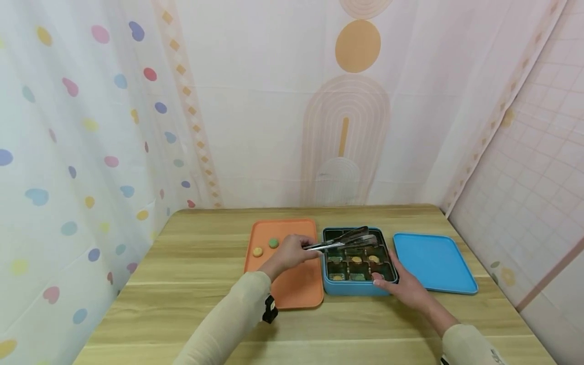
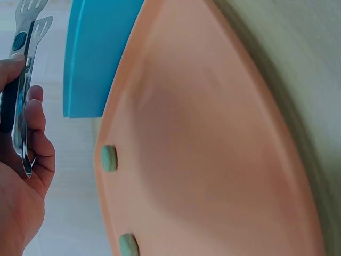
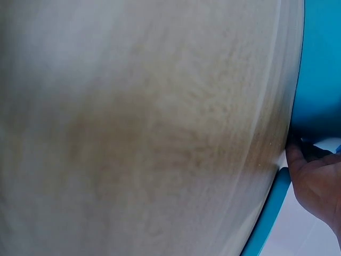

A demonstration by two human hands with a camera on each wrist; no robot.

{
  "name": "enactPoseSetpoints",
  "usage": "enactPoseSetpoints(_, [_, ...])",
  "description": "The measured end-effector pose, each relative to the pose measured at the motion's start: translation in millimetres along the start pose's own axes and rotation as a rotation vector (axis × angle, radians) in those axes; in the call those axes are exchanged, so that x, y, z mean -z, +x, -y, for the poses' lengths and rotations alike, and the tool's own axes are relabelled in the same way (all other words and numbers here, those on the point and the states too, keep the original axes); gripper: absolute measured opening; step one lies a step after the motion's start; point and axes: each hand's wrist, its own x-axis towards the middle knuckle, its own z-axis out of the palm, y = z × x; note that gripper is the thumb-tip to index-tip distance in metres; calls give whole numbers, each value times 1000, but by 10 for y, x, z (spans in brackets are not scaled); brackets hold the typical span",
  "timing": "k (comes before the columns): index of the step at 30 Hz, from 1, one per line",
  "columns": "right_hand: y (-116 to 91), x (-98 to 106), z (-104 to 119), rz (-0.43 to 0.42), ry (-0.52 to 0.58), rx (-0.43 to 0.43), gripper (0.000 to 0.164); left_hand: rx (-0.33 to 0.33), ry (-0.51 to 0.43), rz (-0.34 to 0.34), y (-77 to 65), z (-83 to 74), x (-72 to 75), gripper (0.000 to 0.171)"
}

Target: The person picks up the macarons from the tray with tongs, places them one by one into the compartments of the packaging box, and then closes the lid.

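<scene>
My left hand (image 1: 294, 252) holds metal tongs (image 1: 347, 240) with dark handle parts, their tips above a blue divided box (image 1: 353, 289). Whether anything sits between the tips is hard to tell. In the left wrist view the tongs (image 2: 24, 80) lie between thumb and fingers. My right hand (image 1: 408, 289) grips the box at its front right corner, thumb at the rim and fingers along the right side. Several compartments hold small round biscuits, among them a yellow biscuit (image 1: 374, 259). On the orange tray (image 1: 292, 294) lie a yellow biscuit (image 1: 257, 252) and a green biscuit (image 1: 274, 243).
A flat blue lid (image 1: 433, 261) lies on the wooden table (image 1: 182, 284) to the right of the box. The orange tray stands close against the box's left side. Patterned curtains (image 1: 255, 101) hang behind and beside the table.
</scene>
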Motion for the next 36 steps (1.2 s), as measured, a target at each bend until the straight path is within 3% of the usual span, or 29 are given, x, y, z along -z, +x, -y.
enactPoseSetpoints(18, [26,4,-37,0,-13,-13,105,35,43,-110,-106,150,491,15])
enactPoseSetpoints(30, [36,-7,-56,-3,-1,4,104,90,-7,-173,-234,294,754,17])
enactPoseSetpoints(36, [36,3,-53,-8,-12,0,105,100,35,-205,-283,381,895,16])
